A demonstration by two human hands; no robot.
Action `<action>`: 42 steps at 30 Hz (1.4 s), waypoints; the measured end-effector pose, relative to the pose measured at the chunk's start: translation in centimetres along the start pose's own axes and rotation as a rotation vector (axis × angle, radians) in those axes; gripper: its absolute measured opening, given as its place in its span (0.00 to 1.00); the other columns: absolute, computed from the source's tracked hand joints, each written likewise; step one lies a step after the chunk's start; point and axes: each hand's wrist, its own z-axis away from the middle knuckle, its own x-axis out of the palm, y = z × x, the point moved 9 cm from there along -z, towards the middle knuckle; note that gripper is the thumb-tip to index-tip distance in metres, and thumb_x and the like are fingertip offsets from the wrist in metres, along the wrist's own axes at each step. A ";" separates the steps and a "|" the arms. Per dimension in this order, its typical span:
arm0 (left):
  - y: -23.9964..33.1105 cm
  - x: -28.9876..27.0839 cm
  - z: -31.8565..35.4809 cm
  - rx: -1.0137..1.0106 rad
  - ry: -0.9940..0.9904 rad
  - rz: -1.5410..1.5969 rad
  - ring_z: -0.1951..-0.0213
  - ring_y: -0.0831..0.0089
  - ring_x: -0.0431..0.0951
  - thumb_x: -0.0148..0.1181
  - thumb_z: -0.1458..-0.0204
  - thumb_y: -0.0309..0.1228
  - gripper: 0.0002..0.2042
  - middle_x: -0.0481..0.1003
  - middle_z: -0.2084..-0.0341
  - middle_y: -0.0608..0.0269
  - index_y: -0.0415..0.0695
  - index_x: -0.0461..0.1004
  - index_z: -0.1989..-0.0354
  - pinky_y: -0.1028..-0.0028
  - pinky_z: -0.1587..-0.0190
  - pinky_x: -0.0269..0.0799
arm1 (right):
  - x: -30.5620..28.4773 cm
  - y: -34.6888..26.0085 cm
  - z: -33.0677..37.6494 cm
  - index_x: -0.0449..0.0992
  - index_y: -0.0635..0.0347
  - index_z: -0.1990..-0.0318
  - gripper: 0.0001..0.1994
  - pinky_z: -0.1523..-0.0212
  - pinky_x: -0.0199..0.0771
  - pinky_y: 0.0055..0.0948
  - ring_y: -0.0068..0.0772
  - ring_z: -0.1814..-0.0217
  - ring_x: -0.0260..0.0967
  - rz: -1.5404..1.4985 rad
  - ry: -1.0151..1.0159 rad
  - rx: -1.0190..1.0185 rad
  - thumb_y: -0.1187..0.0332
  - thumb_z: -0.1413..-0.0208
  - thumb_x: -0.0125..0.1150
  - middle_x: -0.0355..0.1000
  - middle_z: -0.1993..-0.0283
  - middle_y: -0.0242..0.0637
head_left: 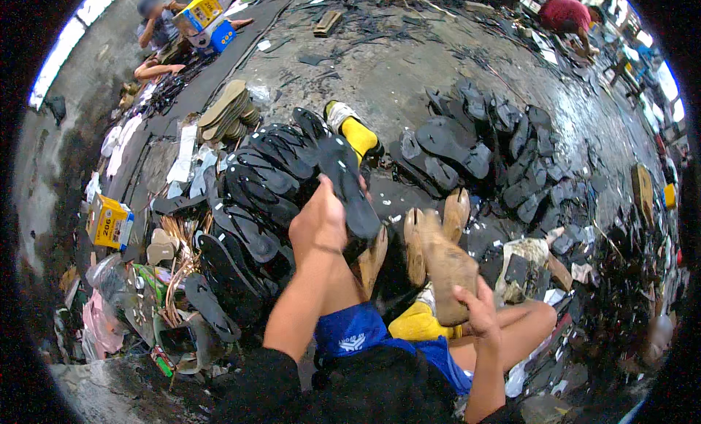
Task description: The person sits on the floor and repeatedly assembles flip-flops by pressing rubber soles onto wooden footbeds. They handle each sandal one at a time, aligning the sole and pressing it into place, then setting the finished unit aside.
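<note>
At centre, left hand [319, 214] gripping black sole [350, 186], fingers partly hidden, right hand [479, 307] grasping motion-blurred wooden form [449, 267]

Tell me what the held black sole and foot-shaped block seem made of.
Black sole: probably rubber or foam, smooth and dull; it looks evenly dark.
Foot-shaped block: likely wood, worn and unpolished, judging by its mottled brown surface, though blur hides any grain.

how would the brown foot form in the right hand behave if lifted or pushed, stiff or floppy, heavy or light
The foot form is probably stiff: it looks wooden and juts out straight from the right hand, held near one end. It may be rather heavy, since its body looks thick and solid.
</note>
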 end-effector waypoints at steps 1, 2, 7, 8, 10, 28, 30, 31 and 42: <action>3.0 -1.0 -3.7 0.057 0.065 0.063 0.57 0.63 0.76 0.31 0.37 0.64 0.36 0.77 0.57 0.58 0.40 0.72 0.48 0.66 0.51 0.72 | -2.0 0.4 -1.5 0.69 0.64 0.40 0.26 0.44 0.71 0.34 0.33 0.46 0.71 0.056 0.096 -0.080 0.68 0.46 0.66 0.73 0.46 0.40; 5.6 -2.0 -6.6 0.134 0.081 0.146 0.56 0.62 0.76 0.32 0.38 0.65 0.37 0.76 0.55 0.57 0.40 0.71 0.47 0.65 0.50 0.72 | -4.3 1.4 -2.9 0.68 0.66 0.41 0.25 0.43 0.69 0.35 0.38 0.45 0.71 0.178 0.233 -0.094 0.67 0.46 0.65 0.73 0.46 0.44; 8.6 -9.5 -12.5 0.240 0.347 0.076 0.47 0.59 0.74 0.47 0.37 0.56 0.31 0.71 0.44 0.54 0.40 0.65 0.39 0.61 0.38 0.62 | -9.0 3.4 -10.7 0.63 0.71 0.39 0.30 0.39 0.64 0.47 0.56 0.38 0.64 1.008 0.503 -0.057 0.63 0.45 0.63 0.68 0.42 0.58; 7.6 -9.2 -11.5 0.284 0.282 -0.020 0.46 0.60 0.74 0.50 0.37 0.52 0.29 0.70 0.43 0.54 0.39 0.65 0.39 0.61 0.37 0.61 | -8.3 2.2 -12.7 0.62 0.71 0.39 0.32 0.38 0.61 0.53 0.64 0.38 0.61 1.066 0.491 -0.211 0.63 0.48 0.65 0.66 0.42 0.62; 4.5 -6.9 -9.0 0.282 0.053 -0.028 0.46 0.63 0.74 0.51 0.35 0.45 0.23 0.72 0.45 0.56 0.38 0.67 0.41 0.64 0.41 0.66 | -6.5 -1.9 -17.4 0.63 0.68 0.39 0.31 0.38 0.62 0.50 0.63 0.39 0.61 1.179 0.606 -0.615 0.64 0.48 0.65 0.65 0.42 0.58; 0.5 2.6 2.6 0.002 -0.111 0.013 0.48 0.69 0.73 0.62 0.43 0.31 0.30 0.72 0.47 0.58 0.37 0.57 0.34 0.68 0.45 0.71 | 11.5 -7.9 0.6 0.79 0.56 0.59 0.15 0.42 0.70 0.46 0.50 0.38 0.66 0.407 -0.261 -1.170 0.80 0.58 0.58 0.71 0.48 0.42; 1.1 2.6 6.7 -0.102 -0.090 -0.097 0.53 0.73 0.76 0.63 0.45 0.26 0.23 0.76 0.54 0.63 0.36 0.66 0.42 0.72 0.48 0.72 | 12.8 -6.9 5.7 0.79 0.53 0.57 0.17 0.38 0.66 0.47 0.52 0.36 0.65 0.561 -0.598 -0.956 0.78 0.57 0.60 0.70 0.47 0.42; 2.3 3.0 9.8 0.034 -0.134 -0.185 0.58 0.76 0.77 0.64 0.46 0.23 0.19 0.77 0.60 0.66 0.36 0.70 0.47 0.75 0.51 0.72 | 11.4 -8.0 7.1 0.79 0.54 0.56 0.17 0.34 0.61 0.51 0.52 0.35 0.63 0.512 -0.495 -0.920 0.75 0.57 0.62 0.69 0.46 0.42; 4.4 5.4 30.4 0.472 -0.916 -0.844 0.53 0.56 0.79 0.70 0.60 0.22 0.26 0.78 0.53 0.52 0.36 0.75 0.48 0.61 0.47 0.75 | 11.6 -9.7 13.9 0.75 0.63 0.49 0.25 0.47 0.77 0.36 0.45 0.48 0.75 0.223 -0.651 -0.626 0.77 0.59 0.73 0.76 0.49 0.45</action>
